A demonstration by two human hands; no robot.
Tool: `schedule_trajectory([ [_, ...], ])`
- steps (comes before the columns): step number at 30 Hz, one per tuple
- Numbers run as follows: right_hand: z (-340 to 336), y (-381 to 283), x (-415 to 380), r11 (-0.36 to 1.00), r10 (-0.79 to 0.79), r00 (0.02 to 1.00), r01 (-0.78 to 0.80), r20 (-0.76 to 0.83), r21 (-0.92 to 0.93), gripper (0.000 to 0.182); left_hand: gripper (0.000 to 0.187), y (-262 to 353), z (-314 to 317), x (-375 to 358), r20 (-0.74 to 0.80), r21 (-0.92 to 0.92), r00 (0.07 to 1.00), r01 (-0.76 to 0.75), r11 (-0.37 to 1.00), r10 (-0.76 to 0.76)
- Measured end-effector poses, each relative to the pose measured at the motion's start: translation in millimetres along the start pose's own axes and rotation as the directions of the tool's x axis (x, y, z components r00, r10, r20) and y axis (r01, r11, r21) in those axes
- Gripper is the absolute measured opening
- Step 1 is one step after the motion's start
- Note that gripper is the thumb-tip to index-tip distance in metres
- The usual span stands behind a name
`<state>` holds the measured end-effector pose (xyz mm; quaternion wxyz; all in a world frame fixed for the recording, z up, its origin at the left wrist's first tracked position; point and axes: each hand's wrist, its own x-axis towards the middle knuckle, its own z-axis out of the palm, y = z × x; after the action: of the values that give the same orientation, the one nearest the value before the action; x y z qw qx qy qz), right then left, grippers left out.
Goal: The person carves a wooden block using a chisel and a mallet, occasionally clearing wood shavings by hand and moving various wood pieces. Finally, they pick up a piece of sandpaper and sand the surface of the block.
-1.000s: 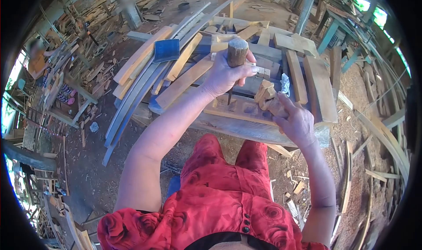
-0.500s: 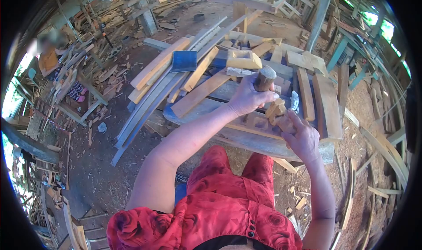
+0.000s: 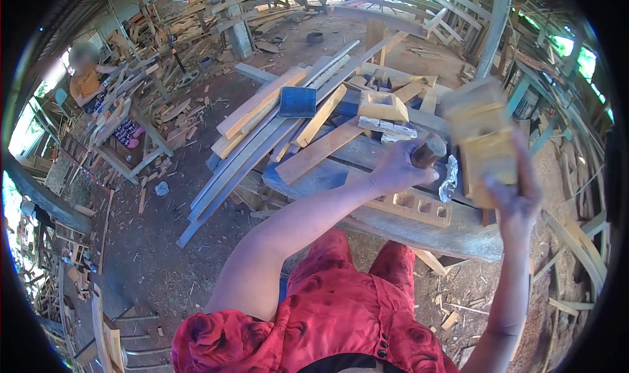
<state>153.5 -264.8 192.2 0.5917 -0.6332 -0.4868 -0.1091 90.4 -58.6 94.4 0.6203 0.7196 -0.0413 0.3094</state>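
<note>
My left hand [image 3: 398, 170] is wrapped round a dark, round-ended wooden piece [image 3: 429, 150] above the workbench [image 3: 458, 236]. To its right, my right hand [image 3: 517, 193] grips a pale wooden block [image 3: 480, 134], raised over the bench's right side and blurred by motion. Below the hands lies a long wooden piece with several square holes [image 3: 416, 207]. Crumpled silvery wrapping [image 3: 449, 178] sits between the two hands. A hollowed wooden block [image 3: 382, 105] rests farther back on the bench.
A blue square tray [image 3: 297, 103] lies on long boards [image 3: 262, 104] stacked at the bench's left. Farther left, a person [image 3: 85, 84] sits by a wooden frame. A post [image 3: 495, 29] stands behind the bench, and wood scraps cover the ground.
My right hand has moved right and up from the holed piece, with the pale block now raised in it. My left hand has shifted slightly right and down. The head view has shifted.
</note>
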Motion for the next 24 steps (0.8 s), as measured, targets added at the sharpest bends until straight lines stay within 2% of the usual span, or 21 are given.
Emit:
schedule_trajectory([
  [1, 1, -3, 1, 0.994, 0.103, 0.976, -0.093, 0.191, -0.065, 0.064, 0.023, 3, 0, -1, 0.020, -0.060, 0.999, 0.046, 0.997, -0.045],
  [2, -4, -8, 5, 0.994, 0.101, 0.976, -0.090, 0.192, -0.063, 0.064, 0.023, 2, -1, -1, 0.019, -0.058, 0.999, 0.045, 0.997, -0.044],
  [4, -17, -18, 16, 0.957, 0.291, 0.925, -0.280, 0.244, -0.079, 0.065, 0.027, -3, -5, -2, 0.012, -0.099, 0.997, 0.077, 0.992, -0.076],
  [5, -17, -19, 16, 0.978, 0.207, 0.968, -0.202, 0.141, -0.053, 0.065, 0.027, -4, -4, -2, 0.002, -0.090, 0.997, 0.078, 0.993, -0.078],
  [6, -17, -20, 16, 0.979, 0.202, 0.967, -0.198, 0.153, -0.039, 0.065, 0.029, -4, -3, -2, -0.006, -0.058, 0.998, 0.054, 0.997, -0.055],
  [8, -14, -22, 14, 0.989, 0.046, 0.998, -0.038, -0.051, 0.143, 0.064, 0.030, -1, -2, -3, -0.033, -0.010, 0.999, 0.031, 0.999, -0.031],
  [9, -12, -18, 11, 1.000, -0.010, 0.999, 0.011, -0.041, 0.009, 0.065, 0.031, 3, 1, -3, -0.010, -0.032, 0.999, 0.036, 0.999, -0.036],
  [10, -8, -17, 7, 1.000, -0.014, 0.999, 0.014, -0.037, 0.016, 0.065, 0.032, 6, 2, -4, 0.019, -0.058, 0.999, 0.042, 0.997, -0.041],
  [11, -5, -16, 2, 0.998, 0.059, 0.991, -0.058, 0.116, -0.010, 0.065, 0.035, 8, 1, -5, 0.038, 0.028, 0.995, 0.094, 0.995, -0.095],
  [12, -4, -16, 0, 0.991, 0.136, 0.956, -0.127, 0.260, -0.050, 0.066, 0.035, 11, 0, -6, 0.043, 0.027, 0.995, 0.093, 0.995, -0.094],
  [14, -12, -13, 0, 0.982, 0.184, 0.947, -0.191, 0.264, 0.002, 0.067, 0.041, 15, 2, -6, 0.083, 0.047, 0.994, 0.071, 0.996, -0.075],
  [16, -15, -8, -2, 0.966, 0.226, 0.961, -0.242, 0.157, 0.089, 0.067, 0.042, -3, 6, -6, 0.101, 0.034, 0.994, 0.038, 0.999, -0.042],
  [17, -13, -1, -6, 0.965, 0.230, 0.960, -0.246, 0.157, 0.089, 0.067, 0.043, -11, 8, -6, 0.118, 0.024, 0.993, 0.002, 1.000, -0.005],
  [19, -4, 22, -19, 0.958, 0.250, 0.967, -0.255, 0.057, 0.131, 0.066, 0.037, -4, 5, -6, 0.123, 0.013, 0.992, 0.025, 1.000, -0.026],
  [20, -4, 31, -23, 0.959, 0.248, 0.967, -0.253, 0.054, 0.128, 0.066, 0.031, 0, 3, -6, 0.126, 0.003, 0.991, 0.047, 0.999, -0.046],
  [22, -6, 49, -33, 0.894, 0.446, 0.869, -0.446, 0.213, -0.047, 0.064, 0.030, 4, 1, -5, 0.093, -0.054, 0.995, 0.028, 0.998, -0.023],
  [24, -5, 85, -46, 0.883, 0.467, 0.863, -0.465, 0.194, -0.057, 0.065, 0.028, 5, -4, -5, 0.055, -0.105, 0.998, 0.010, 0.994, -0.004],
])
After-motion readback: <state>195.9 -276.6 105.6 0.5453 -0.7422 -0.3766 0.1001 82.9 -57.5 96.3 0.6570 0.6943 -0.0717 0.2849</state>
